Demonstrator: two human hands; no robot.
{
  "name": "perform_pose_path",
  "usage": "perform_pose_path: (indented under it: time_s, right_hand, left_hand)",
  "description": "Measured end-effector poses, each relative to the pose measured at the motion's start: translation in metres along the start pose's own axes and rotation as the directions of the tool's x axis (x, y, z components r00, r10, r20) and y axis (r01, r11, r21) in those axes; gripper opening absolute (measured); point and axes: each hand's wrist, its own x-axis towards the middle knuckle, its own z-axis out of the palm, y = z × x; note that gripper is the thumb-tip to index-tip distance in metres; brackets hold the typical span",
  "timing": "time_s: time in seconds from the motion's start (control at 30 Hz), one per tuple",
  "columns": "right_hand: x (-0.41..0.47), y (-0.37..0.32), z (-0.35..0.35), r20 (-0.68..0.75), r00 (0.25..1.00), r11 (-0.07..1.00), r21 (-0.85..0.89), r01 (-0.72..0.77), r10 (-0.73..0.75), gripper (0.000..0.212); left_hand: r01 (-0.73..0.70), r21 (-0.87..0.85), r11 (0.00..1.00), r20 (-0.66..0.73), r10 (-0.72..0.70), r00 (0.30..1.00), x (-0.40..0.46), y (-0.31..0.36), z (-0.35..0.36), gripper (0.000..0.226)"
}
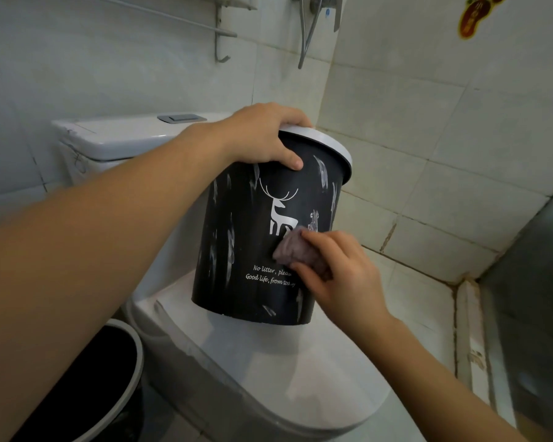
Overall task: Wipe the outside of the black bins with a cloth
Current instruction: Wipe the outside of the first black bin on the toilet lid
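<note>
A black bin [246, 247] with a white rim, a white deer print and white lettering stands tilted on the closed toilet lid [268, 371]. My left hand [262, 135] grips its rim at the top, thumb on the outer wall. My right hand [339, 272] presses a bunched purplish-grey cloth [296, 250] against the bin's front wall, just below the deer and over the end of the lettering. A second black bin [103, 387] with a pale rim stands on the floor at the lower left, partly hidden by my left forearm.
The white toilet tank [115, 138] with a grey flush button sits behind the bin. Tiled walls close in at the back and right. A metal towel rack [219, 33] and shower hose [307, 30] hang above. A raised tiled ledge [470, 330] runs along the right.
</note>
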Motion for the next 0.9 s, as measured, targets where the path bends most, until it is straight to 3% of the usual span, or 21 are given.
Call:
perform_pose_path:
  time_s: [0.07,0.17,0.3,0.37,0.5,0.73,0.9]
  right_hand:
    - [0.001,-0.001,0.0,0.003,1.0,1.0,0.008,-0.027,0.027,0.043]
    - [-0.017,-0.002,-0.003,0.117,0.979,0.986,0.032,0.162,-0.165,0.04]
    - [-0.036,-0.005,-0.006,0.256,0.893,0.927,0.05,0.371,-0.371,0.029]
    - [-0.03,-0.007,-0.005,0.223,0.909,0.933,0.006,0.361,-0.353,0.028]
    - [-0.011,-0.014,-0.002,0.081,0.976,0.977,-0.048,0.207,-0.203,0.033]
    - [-0.034,-0.016,-0.004,0.269,0.882,0.919,0.033,0.394,-0.388,0.025]
    - [-0.016,-0.018,0.0,0.08,0.982,0.984,-0.048,0.173,-0.169,0.034]
  left_hand:
    - [-0.003,0.013,1.0,-0.004,0.003,1.0,0.001,0.001,0.001,0.052]
    - [0.004,-0.004,1.0,0.006,-0.004,1.0,0.0,0.0,0.0,0.049]
    - [0.008,-0.023,1.0,0.004,-0.008,1.0,-0.002,-0.001,0.0,0.047]
    - [0.005,-0.019,1.0,0.005,-0.005,1.0,-0.002,0.0,0.0,0.047]
    - [0.002,-0.009,1.0,0.001,-0.002,1.0,-0.002,0.002,0.0,0.048]
    - [0.0,-0.008,1.0,0.003,0.0,1.0,-0.004,0.003,-0.001,0.05]
    - [0.01,-0.004,1.0,0.003,-0.01,1.0,-0.003,0.006,0.0,0.053]
